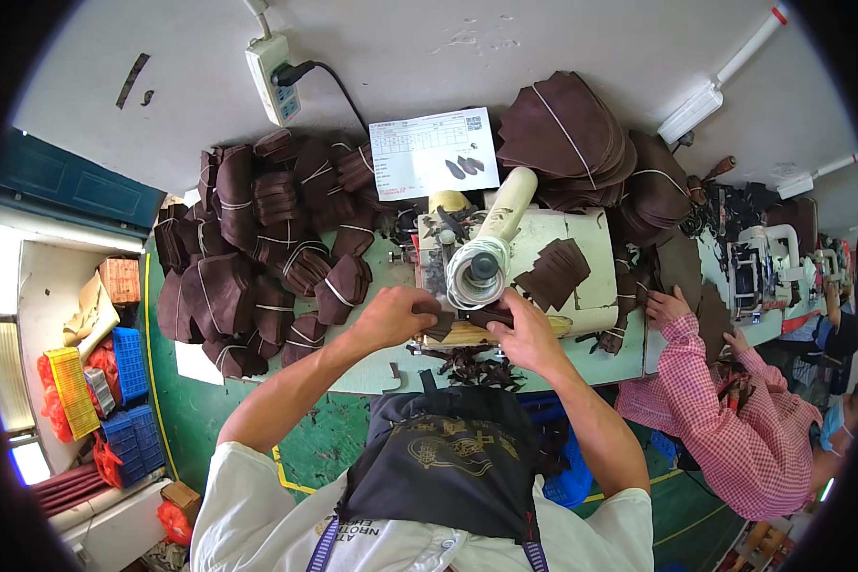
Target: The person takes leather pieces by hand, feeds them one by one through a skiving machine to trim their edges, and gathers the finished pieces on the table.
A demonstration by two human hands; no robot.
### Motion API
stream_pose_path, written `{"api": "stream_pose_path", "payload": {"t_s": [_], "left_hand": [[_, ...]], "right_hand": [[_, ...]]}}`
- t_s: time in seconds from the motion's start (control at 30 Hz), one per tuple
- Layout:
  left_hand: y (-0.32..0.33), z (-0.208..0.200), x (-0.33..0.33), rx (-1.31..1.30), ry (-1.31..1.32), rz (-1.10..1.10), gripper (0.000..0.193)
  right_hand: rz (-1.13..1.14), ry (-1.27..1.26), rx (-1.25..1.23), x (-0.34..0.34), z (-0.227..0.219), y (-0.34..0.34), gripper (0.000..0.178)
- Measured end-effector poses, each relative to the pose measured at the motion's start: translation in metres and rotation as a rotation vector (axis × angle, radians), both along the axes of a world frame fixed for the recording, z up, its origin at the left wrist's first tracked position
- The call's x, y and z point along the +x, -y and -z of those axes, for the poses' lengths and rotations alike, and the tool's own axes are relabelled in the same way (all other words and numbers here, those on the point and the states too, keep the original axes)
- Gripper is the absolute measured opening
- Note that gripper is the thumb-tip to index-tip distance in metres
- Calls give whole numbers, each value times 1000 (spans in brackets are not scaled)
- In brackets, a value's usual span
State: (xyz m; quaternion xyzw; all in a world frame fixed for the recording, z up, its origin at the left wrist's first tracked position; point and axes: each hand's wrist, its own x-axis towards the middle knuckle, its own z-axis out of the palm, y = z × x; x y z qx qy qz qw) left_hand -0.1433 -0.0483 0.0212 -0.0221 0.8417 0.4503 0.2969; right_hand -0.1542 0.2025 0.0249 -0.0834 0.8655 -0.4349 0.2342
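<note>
My left hand (391, 319) is closed, its fingers pinching a small dark brown leather piece (439, 324) at the front of a cream-coloured machine (589, 269). On the other side of the machine's front, my right hand (527, 334) grips another brown leather piece (491, 316) between thumb and fingers. A lamp wound with white cable (477, 272) stands over the spot between both hands and hides the machine's working part. Beside my right hand, a fanned stack of cut leather pieces (555, 274) lies on the machine's top.
Tied bundles of brown leather pieces (221, 294) crowd the table's left side. Large leather stacks (564, 133) stand behind the machine, near a printed sheet (434, 153). Dark scraps (467, 367) lie along the front edge. At right, a co-worker in a checked shirt (725, 410) handles leather.
</note>
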Motion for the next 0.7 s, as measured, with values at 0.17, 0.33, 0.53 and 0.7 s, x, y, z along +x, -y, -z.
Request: {"api": "stream_pose_path", "payload": {"t_s": [0.17, 0.33, 0.53, 0.7], "left_hand": [[-4, 6, 2, -46, -55, -84, 23], [-17, -7, -4, -149, -156, 29, 24], [-3, 4, 3, -4, -12, -74, 24], [-14, 4, 3, -65, -73, -152, 24]], "right_hand": [[-145, -7, 22, -3, -7, -8, 27], [-167, -96, 11, -4, 0, 0, 27], [-18, 36, -6, -4, -2, -7, 28], [-175, 56, -7, -6, -8, -11, 27]]}}
